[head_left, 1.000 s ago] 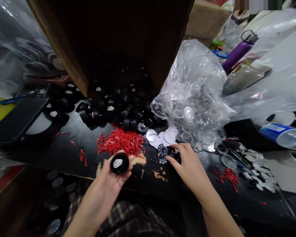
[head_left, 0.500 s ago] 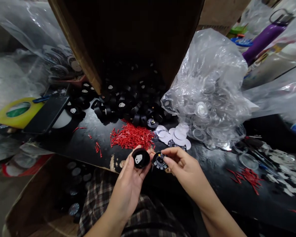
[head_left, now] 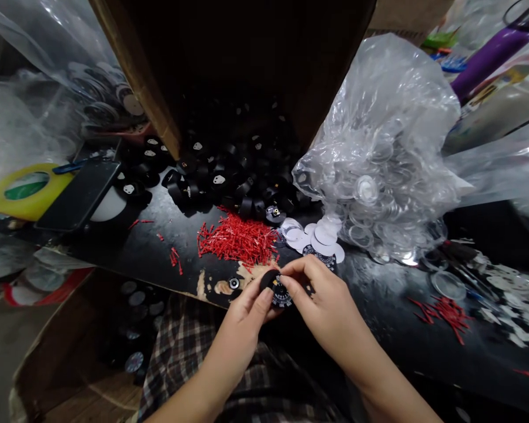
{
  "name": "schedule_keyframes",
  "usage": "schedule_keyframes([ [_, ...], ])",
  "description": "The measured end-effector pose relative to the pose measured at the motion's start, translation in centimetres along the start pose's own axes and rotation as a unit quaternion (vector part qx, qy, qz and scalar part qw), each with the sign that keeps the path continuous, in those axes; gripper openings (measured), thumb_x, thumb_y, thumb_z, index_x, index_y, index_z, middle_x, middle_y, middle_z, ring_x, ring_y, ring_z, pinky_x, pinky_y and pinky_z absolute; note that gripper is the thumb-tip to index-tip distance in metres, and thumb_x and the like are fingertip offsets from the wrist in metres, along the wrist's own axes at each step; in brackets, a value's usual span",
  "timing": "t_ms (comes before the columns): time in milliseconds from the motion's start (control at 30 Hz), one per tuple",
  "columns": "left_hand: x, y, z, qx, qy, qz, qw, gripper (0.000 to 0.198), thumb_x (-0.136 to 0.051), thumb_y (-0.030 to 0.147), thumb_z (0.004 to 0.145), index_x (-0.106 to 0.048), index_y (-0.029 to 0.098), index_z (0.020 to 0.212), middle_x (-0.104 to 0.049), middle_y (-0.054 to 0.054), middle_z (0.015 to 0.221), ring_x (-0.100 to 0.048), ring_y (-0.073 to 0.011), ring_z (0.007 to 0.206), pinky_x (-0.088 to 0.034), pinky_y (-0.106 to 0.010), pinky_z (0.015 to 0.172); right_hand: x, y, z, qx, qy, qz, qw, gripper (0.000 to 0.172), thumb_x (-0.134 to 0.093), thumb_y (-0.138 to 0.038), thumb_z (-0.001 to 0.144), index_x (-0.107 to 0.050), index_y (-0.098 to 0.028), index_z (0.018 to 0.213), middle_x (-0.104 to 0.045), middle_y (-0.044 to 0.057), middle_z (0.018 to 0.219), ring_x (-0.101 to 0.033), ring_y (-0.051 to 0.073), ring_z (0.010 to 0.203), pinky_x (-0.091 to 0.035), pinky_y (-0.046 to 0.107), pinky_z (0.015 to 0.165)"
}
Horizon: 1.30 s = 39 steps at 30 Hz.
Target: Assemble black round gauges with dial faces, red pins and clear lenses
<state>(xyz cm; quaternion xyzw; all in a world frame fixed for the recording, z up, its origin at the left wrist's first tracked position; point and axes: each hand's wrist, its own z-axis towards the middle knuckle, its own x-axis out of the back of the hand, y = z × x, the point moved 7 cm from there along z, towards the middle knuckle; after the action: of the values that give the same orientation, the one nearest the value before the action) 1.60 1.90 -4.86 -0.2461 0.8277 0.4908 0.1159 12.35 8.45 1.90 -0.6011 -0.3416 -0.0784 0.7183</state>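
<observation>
Between the fingers of my left hand (head_left: 244,314) is a round black case (head_left: 268,279), tilted. A black dial (head_left: 282,294) with white markings lies over the case's opening, and my left thumb touches its edge. Pinching the dial's upper right rim is my right hand (head_left: 320,291). Whether the dial is fully seated in the case I cannot tell. Just beyond my hands lies a heap of thin red pieces (head_left: 238,238). White discs (head_left: 324,235) lie right of that heap, with another black dial (head_left: 320,257) partly under them.
A cardboard box (head_left: 152,88) on its side spills black round cases (head_left: 220,188) onto the black table (head_left: 145,252). Clear plastic bag (head_left: 392,135) with transparent round covers stands right. Left lie a phone (head_left: 79,197) and yellow tape roll (head_left: 9,202). A lower carton (head_left: 39,364) holds finished-looking round pieces.
The dial in my right hand has come onto the case's opening. My left hand has turned the case to the right, so its inside is now covered.
</observation>
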Motion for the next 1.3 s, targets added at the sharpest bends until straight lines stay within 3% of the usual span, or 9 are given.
schedule_keyframes([
  [200,-0.8,-0.4,0.1,0.022,-0.015,-0.044,0.999,0.031,-0.067,0.032,0.08,-0.068,0.029,0.111,-0.065,-0.004,0.124,-0.057,-0.0252,0.117,-0.052,-0.034,0.09,-0.2,-0.8,-0.4,0.067,0.009,-0.032,0.997,0.01,-0.048,-0.013,0.09,-0.055,-0.02,0.09,-0.058,0.004,0.086,-0.058,0.016,0.079,-0.048,0.028,0.071],
  [300,-0.4,-0.5,0.1,0.008,-0.007,-0.024,1.0,0.028,-0.066,0.029,0.08,-0.068,0.027,0.108,-0.067,-0.003,0.12,-0.06,-0.0247,0.114,-0.054,-0.034,0.086,-0.6,0.3,-0.8,0.015,-0.007,-0.018,1.0,0.006,-0.053,-0.019,0.089,-0.056,-0.02,0.093,-0.057,0.003,0.088,-0.056,0.015,0.075,-0.047,0.028,0.067],
  [433,0.2,0.3,-0.2,-0.054,-0.038,0.11,0.992,0.031,-0.061,0.024,0.082,-0.066,0.024,0.113,-0.068,-0.005,0.12,-0.061,-0.0233,0.112,-0.045,-0.037,0.1,-1.3,1.9,-1.5,-0.065,-0.074,0.051,0.994,0.011,-0.053,-0.022,0.088,-0.056,-0.021,0.098,-0.061,0.001,0.086,-0.057,0.014,0.073,-0.047,0.026,0.065],
  [533,1.1,0.8,-0.4,-0.074,-0.031,0.175,0.981,0.032,-0.061,0.024,0.083,-0.066,0.025,0.115,-0.067,-0.004,0.123,-0.059,-0.0235,0.116,-0.041,-0.036,0.104,-1.4,2.2,-1.1,-0.054,-0.108,0.049,0.991,0.011,-0.051,-0.025,0.09,-0.06,-0.021,0.097,-0.065,0.001,0.087,-0.06,0.015,0.078,-0.047,0.027,0.069],
  [633,2.4,1.3,-0.4,-0.067,0.028,0.091,0.993,0.029,-0.062,0.029,0.082,-0.066,0.023,0.11,-0.069,-0.005,0.118,-0.06,-0.0252,0.113,-0.044,-0.039,0.102,-1.1,2.0,0.8,0.021,-0.092,-0.082,0.992,0.017,-0.048,-0.022,0.093,-0.064,-0.02,0.1,-0.067,0.005,0.094,-0.059,0.021,0.09,-0.043,0.035,0.08],
  [733,2.9,1.4,-0.3,-0.052,0.073,-0.004,0.996,0.029,-0.064,0.031,0.082,-0.065,0.02,0.109,-0.071,-0.007,0.111,-0.066,-0.0248,0.102,-0.05,-0.041,0.096,-1.8,2.3,2.9,0.068,-0.085,-0.262,0.959,0.018,-0.05,-0.018,0.091,-0.065,-0.019,0.1,-0.065,0.009,0.095,-0.057,0.026,0.091,-0.039,0.042,0.08],
  [833,2.8,1.4,-0.4,-0.062,0.104,-0.056,0.991,0.028,-0.063,0.029,0.083,-0.064,0.018,0.109,-0.071,-0.007,0.108,-0.065,-0.024,0.103,-0.049,-0.04,0.096,-2.5,2.7,3.8,0.074,-0.095,-0.31,0.943,0.014,-0.051,-0.019,0.091,-0.065,-0.016,0.091,-0.063,0.01,0.09,-0.057,0.027,0.087,-0.039,0.041,0.077],
  [1067,1.4,1.0,0.2,-0.086,0.083,-0.113,0.986,0.027,-0.063,0.028,0.083,-0.064,0.021,0.11,-0.071,-0.004,0.11,-0.058,-0.0228,0.116,-0.041,-0.039,0.106,-2.1,1.5,1.4,0.058,-0.068,-0.114,0.989,0.006,-0.053,-0.019,0.091,-0.06,-0.019,0.091,-0.063,0.005,0.092,-0.055,0.021,0.088,-0.041,0.035,0.08],
  [1300,1.2,1.4,-0.2,-0.084,0.055,-0.131,0.986,0.023,-0.06,0.028,0.085,-0.066,0.018,0.106,-0.072,-0.007,0.106,-0.062,-0.0243,0.111,-0.044,-0.041,0.102,-1.1,1.1,0.3,0.07,-0.043,-0.116,0.99,0.013,-0.054,-0.026,0.092,-0.06,-0.018,0.083,-0.059,0.004,0.084,-0.051,0.021,0.083,-0.037,0.038,0.078],
])
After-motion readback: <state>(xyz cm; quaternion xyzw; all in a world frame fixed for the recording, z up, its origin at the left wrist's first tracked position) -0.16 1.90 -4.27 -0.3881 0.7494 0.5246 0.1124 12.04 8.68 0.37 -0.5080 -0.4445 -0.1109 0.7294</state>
